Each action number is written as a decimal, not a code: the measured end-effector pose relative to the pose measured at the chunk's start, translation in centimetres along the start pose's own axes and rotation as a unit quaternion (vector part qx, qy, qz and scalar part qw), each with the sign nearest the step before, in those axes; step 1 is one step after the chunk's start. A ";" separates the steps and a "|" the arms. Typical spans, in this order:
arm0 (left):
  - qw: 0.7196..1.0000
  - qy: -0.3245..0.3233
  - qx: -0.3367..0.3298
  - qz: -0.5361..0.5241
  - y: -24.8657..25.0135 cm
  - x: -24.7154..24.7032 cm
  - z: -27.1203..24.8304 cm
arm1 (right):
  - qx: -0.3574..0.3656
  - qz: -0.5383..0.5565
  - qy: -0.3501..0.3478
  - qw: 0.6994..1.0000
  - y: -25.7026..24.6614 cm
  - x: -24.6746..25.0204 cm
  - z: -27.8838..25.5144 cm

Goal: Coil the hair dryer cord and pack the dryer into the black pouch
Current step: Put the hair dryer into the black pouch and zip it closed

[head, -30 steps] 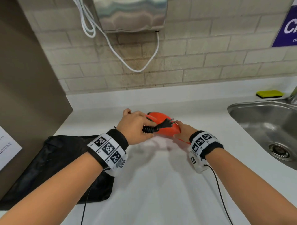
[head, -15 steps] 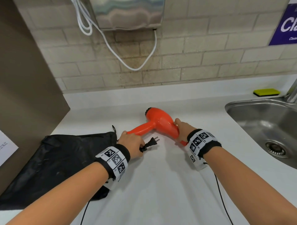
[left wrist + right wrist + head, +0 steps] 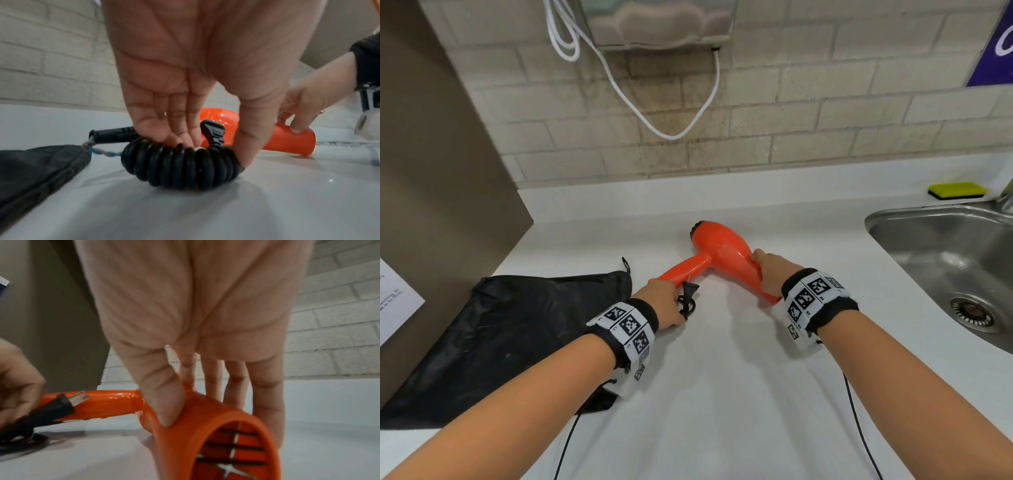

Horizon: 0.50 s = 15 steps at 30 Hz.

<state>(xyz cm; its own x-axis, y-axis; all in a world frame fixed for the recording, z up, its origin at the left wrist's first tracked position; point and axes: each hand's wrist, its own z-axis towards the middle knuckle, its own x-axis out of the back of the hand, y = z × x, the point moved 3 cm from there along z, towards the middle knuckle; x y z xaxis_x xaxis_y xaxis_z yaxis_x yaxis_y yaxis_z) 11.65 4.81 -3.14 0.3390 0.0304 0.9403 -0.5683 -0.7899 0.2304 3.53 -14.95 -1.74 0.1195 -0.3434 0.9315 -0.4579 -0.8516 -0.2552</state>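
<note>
My left hand (image 3: pixel 185 81) pinches the coiled cord (image 3: pixel 180 165) down on the bench (image 3: pixel 722 394), right hand (image 3: pixel 770 270) gripping the orange dryer (image 3: pixel 722 250) barrel.

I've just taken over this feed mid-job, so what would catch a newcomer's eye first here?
The bright orange hair dryer lies mid-counter, its barrel gripped by the right hand. Beside its handle, the left hand pinches the bunched black coiled cord against the white counter, plug sticking up. The black pouch lies flat at left.
</note>
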 end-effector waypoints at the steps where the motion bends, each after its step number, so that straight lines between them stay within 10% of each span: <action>1: 1.000 0.006 0.005 -0.010 -0.2 0.0 0.0 | -0.002 -0.005 0.005 1.000 0.0 -0.1 0.0; 15: 0.995 -0.013 -0.014 -0.098 -1.8 0.1 -1.5 | -0.030 -0.019 0.049 0.998 -1.0 -0.7 -0.7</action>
<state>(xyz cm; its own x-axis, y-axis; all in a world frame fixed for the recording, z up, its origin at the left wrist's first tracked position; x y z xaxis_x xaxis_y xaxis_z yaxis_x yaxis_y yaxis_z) 11.55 7.15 -3.06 0.4637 0.1656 0.8704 -0.5109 -0.7526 0.4154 3.30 -13.61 -2.02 0.0531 -0.2677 0.9620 -0.5074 -0.8370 -0.2049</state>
